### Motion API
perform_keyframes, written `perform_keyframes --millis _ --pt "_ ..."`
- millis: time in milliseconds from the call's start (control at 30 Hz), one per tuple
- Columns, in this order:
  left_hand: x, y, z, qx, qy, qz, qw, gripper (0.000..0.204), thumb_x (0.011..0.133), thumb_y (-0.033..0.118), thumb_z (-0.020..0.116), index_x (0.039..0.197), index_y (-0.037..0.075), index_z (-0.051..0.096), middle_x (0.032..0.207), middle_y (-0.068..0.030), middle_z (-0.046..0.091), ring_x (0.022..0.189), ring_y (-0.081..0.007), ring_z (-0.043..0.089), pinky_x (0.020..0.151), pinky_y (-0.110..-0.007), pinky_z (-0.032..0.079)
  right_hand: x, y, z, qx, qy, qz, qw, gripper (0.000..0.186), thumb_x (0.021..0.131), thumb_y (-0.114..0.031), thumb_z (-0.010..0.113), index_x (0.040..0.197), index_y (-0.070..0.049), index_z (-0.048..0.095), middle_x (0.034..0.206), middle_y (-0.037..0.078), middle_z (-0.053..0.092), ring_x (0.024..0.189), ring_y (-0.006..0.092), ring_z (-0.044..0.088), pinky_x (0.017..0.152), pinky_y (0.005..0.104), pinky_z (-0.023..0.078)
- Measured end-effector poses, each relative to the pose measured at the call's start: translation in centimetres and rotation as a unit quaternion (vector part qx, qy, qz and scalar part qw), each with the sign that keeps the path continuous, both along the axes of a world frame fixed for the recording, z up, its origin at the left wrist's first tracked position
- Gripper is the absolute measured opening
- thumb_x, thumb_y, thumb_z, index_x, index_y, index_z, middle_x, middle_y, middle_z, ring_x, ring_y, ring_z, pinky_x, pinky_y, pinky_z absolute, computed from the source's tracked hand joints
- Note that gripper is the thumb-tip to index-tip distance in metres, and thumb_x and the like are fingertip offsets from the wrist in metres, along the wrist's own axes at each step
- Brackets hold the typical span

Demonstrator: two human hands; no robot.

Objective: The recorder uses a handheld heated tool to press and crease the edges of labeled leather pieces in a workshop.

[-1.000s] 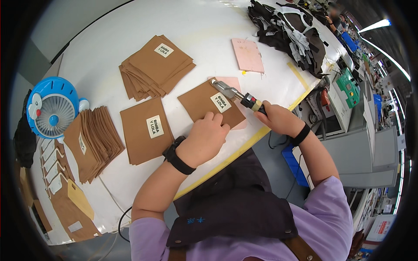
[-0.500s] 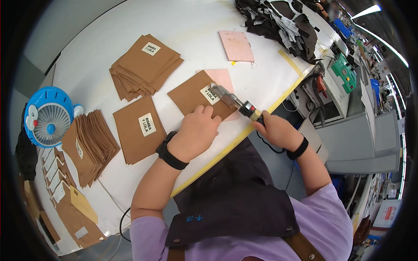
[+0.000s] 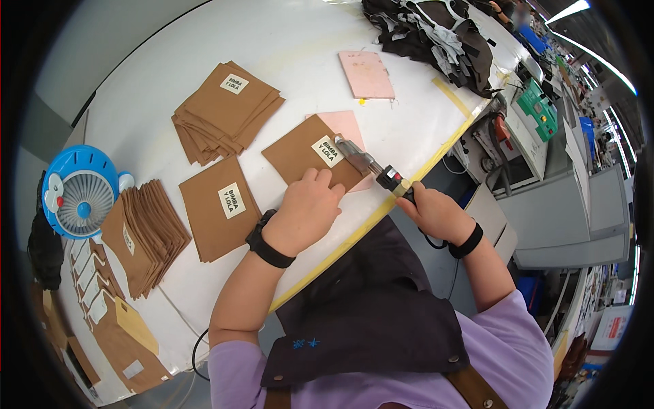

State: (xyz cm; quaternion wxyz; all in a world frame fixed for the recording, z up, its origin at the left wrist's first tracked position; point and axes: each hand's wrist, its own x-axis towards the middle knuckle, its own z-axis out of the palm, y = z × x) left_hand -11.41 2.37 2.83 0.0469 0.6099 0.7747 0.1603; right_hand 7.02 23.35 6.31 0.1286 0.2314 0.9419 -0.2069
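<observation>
A brown fabric piece (image 3: 294, 148) with a white printed label (image 3: 327, 151) lies on the table, partly over a pink sheet (image 3: 346, 126). My left hand (image 3: 310, 204) rests on its near edge, fingers apart and pressing down. In my right hand (image 3: 436, 215) is the handle of a corded hand tool (image 3: 388, 178) with a shiny, flat-looking head. That head lies across the piece, against the label's right side; the exact shape of its tip is blurred. Another labelled brown piece (image 3: 211, 211) lies just left of my left hand.
Behind lies a fanned pile of brown pieces (image 3: 225, 112); at left stands a thick stack (image 3: 153, 232) beside a blue fan (image 3: 82, 194). A pink pad (image 3: 366, 75) and dark fabric heap (image 3: 443, 41) lie farther back. Yellow tape (image 3: 340, 244) lines the near table edge.
The tool's head has shifted slightly rightward, showing more of the label. My left hand still presses the same piece. The whole view has tilted slightly.
</observation>
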Motion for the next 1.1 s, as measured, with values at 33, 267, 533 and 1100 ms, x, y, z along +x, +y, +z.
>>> perform_keyframes --millis 33,267,533,1100 --pt "0.0 -0.1 -0.1 -0.001 0.004 0.002 1.0 0.031 0.082 0.022 0.08 0.105 0.007 0.068 0.11 -0.0117 0.062 0.107 -0.0303 0.06 0.084 -0.039 0.057 0.6 -0.2 -0.1 0.022 0.006 0.006 1.0 0.048 0.105 -0.043 0.054 0.103 0.005 0.054 0.082 0.027 0.068 0.079 0.0458 0.067 0.072 0.0512 0.054" --pt "0.0 -0.2 -0.2 -0.005 0.012 0.002 1.0 0.03 0.081 0.023 0.081 0.104 0.007 0.068 0.109 -0.0114 0.062 0.107 -0.0301 0.06 0.083 -0.04 0.057 -0.9 -0.2 0.5 0.039 0.004 0.026 0.999 0.05 0.105 -0.044 0.054 0.103 0.006 0.055 0.083 0.027 0.069 0.08 0.0458 0.068 0.074 0.0515 0.055" --pt "-0.1 0.1 0.3 -0.001 0.021 -0.008 1.0 0.031 0.081 0.022 0.08 0.106 0.008 0.069 0.108 -0.0099 0.062 0.105 -0.0288 0.06 0.082 -0.039 0.057 -7.8 0.5 -1.2 0.079 0.061 0.057 0.993 0.049 0.104 -0.044 0.055 0.097 0.004 0.058 0.082 0.025 0.07 0.08 0.0433 0.07 0.072 0.0491 0.056" --pt "-0.1 0.0 0.5 -0.002 0.016 -0.004 1.0 0.033 0.082 0.019 0.08 0.112 0.008 0.069 0.11 -0.0102 0.062 0.107 -0.0284 0.06 0.084 -0.04 0.056 0.6 -0.1 -0.9 0.051 0.037 0.016 0.998 0.046 0.104 -0.043 0.055 0.102 0.002 0.053 0.08 0.024 0.068 0.076 0.0441 0.068 0.069 0.0507 0.054"
